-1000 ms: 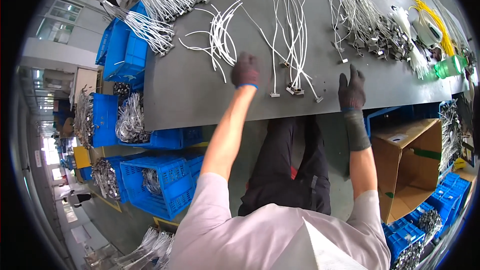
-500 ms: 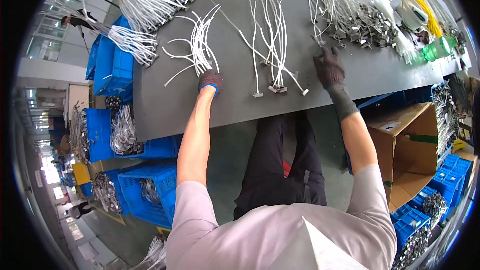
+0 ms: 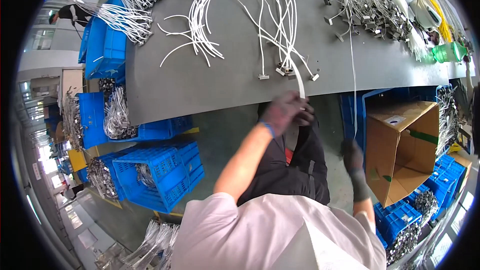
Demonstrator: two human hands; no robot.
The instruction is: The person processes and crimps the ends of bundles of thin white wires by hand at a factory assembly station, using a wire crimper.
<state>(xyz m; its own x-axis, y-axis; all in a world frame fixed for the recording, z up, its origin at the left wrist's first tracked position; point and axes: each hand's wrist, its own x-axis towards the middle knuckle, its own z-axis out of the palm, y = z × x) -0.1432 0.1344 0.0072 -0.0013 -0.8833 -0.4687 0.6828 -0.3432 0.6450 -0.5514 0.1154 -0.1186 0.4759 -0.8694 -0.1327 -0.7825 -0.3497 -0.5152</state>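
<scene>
My left hand [image 3: 286, 112], in a dark glove, is below the front edge of the grey table [image 3: 200, 90], over my lap. It is closed on a white tube [image 3: 299, 82] that rises to the table edge, next to several white cables with metal ends [image 3: 285, 30]. My right hand [image 3: 352, 154], also gloved and blurred, hangs lower at my right side. A thin white wire [image 3: 353, 80] runs from the table down into its closed fingers.
Loose curved white tubes [image 3: 197, 25] lie at the table's left and a pile of metal clips [image 3: 370, 12] at the right. An open cardboard box [image 3: 400, 150] stands at my right. Blue crates [image 3: 155, 170] of wire parts stand at my left.
Both hands have come off the table and down toward my lap. The left brought a white tube with it and the right a thin wire. The view has shifted closer.
</scene>
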